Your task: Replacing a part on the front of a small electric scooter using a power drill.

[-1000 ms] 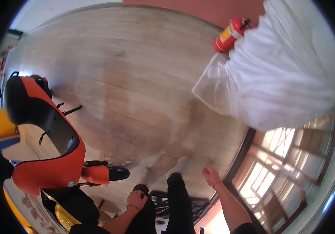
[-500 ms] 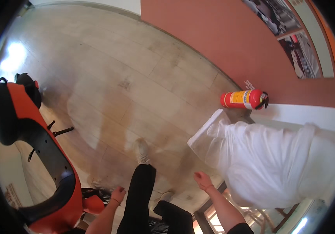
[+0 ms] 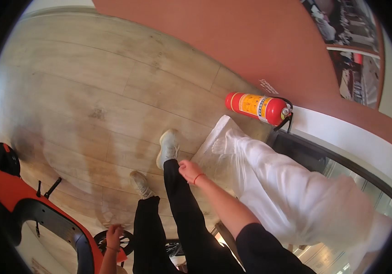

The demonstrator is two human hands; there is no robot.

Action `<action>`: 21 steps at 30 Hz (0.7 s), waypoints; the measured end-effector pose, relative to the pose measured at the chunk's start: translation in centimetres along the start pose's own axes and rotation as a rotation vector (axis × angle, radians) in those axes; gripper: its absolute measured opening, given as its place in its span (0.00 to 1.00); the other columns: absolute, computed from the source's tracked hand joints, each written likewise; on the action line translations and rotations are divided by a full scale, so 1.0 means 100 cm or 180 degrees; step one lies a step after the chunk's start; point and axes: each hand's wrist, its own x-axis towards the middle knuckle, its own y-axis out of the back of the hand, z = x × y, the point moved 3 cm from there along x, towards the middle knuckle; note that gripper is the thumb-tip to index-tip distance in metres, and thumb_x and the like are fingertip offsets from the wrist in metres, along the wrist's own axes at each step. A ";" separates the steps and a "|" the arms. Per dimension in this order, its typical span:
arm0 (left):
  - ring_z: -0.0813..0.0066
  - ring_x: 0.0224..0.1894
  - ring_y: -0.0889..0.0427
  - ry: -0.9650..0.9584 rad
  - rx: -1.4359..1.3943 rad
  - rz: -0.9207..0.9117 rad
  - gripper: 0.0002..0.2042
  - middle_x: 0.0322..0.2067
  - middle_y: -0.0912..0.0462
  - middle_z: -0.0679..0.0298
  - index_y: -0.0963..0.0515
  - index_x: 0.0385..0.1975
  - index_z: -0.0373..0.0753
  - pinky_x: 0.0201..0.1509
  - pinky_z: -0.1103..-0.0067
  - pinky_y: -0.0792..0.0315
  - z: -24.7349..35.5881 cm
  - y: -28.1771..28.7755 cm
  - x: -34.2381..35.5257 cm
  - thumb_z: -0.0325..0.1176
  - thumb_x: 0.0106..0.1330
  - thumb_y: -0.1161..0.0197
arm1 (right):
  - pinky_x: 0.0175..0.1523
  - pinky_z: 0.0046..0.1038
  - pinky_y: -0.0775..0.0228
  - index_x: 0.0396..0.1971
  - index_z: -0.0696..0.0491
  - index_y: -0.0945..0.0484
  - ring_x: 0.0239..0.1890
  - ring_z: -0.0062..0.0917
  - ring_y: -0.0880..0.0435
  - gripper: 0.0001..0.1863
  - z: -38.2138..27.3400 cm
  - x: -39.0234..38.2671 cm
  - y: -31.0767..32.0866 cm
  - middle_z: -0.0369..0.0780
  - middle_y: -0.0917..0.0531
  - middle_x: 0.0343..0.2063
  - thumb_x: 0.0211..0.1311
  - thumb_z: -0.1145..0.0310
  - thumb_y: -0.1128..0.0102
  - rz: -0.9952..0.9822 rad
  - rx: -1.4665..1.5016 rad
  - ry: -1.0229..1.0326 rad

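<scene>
My left hand (image 3: pixel 113 236) hangs low beside the orange and black scooter-like vehicle (image 3: pixel 54 214), close to its black wheel (image 3: pixel 125 242). Its fingers are loosely curled, and nothing shows in them. My right hand (image 3: pixel 190 171), with a red cord on the wrist, swings forward over my right leg (image 3: pixel 184 205). The fingers there are curled in as well, holding nothing that I can see. Right of this arm rises a white draped statue (image 3: pixel 269 178) with a bare foot on a pale base; neither hand touches it. My light shoes (image 3: pixel 167 148) are on the floor.
A red fire extinguisher (image 3: pixel 255 106) stands by the reddish-brown wall (image 3: pixel 196 32), past the statue's base. Pictures (image 3: pixel 349 27) hang at the upper right. Pale plank flooring (image 3: pixel 81 86) stretches ahead. Behind the statue runs a dark-framed glass panel (image 3: pixel 342 164).
My view has moved forward and turned. The extinguisher and statue sit further left in it, and the scooter has slid down and left. My right arm has swung forward; my left hand hangs lower.
</scene>
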 end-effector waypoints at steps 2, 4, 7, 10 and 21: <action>0.79 0.25 0.25 0.0585 0.0234 -0.0075 0.09 0.26 0.23 0.62 0.28 0.36 0.33 0.28 0.84 0.31 -0.025 0.009 0.010 0.30 0.58 0.48 | 0.32 0.33 0.28 0.35 0.55 0.26 0.27 0.36 0.21 0.14 0.017 0.049 0.030 0.45 0.20 0.28 0.48 0.65 0.48 0.0128 -0.0569 -0.0136; 0.80 0.24 0.26 0.0472 0.0390 0.0140 0.09 0.25 0.23 0.63 0.27 0.34 0.34 0.27 0.84 0.32 -0.027 0.006 0.021 0.31 0.57 0.47 | 0.43 0.37 0.32 0.30 0.56 0.26 0.37 0.41 0.24 0.13 0.042 0.106 0.056 0.49 0.22 0.30 0.46 0.63 0.49 0.0052 -0.1356 -0.0047; 0.82 0.23 0.27 0.0311 0.0753 0.0726 0.09 0.22 0.25 0.65 0.25 0.30 0.33 0.28 0.84 0.32 0.007 0.013 0.017 0.32 0.56 0.46 | 0.39 0.37 0.32 0.28 0.55 0.26 0.34 0.40 0.23 0.14 -0.019 0.143 0.093 0.47 0.21 0.27 0.51 0.60 0.50 0.0497 -0.1194 0.0019; 0.78 0.33 0.25 0.0127 0.0542 0.0537 0.10 0.30 0.22 0.62 0.25 0.35 0.33 0.37 0.82 0.31 0.092 -0.032 0.033 0.29 0.56 0.46 | 0.39 0.33 0.31 0.33 0.54 0.25 0.35 0.36 0.22 0.14 -0.049 0.165 0.146 0.45 0.21 0.30 0.54 0.60 0.50 0.0924 -0.0778 0.0476; 0.82 0.35 0.27 -0.0838 -0.0758 0.0191 0.10 0.33 0.24 0.67 0.27 0.39 0.33 0.41 0.85 0.33 0.296 -0.045 0.086 0.30 0.60 0.48 | 0.39 0.30 0.30 0.32 0.57 0.25 0.32 0.32 0.21 0.17 -0.204 0.171 0.070 0.44 0.20 0.27 0.57 0.57 0.52 0.0267 -0.1452 0.0381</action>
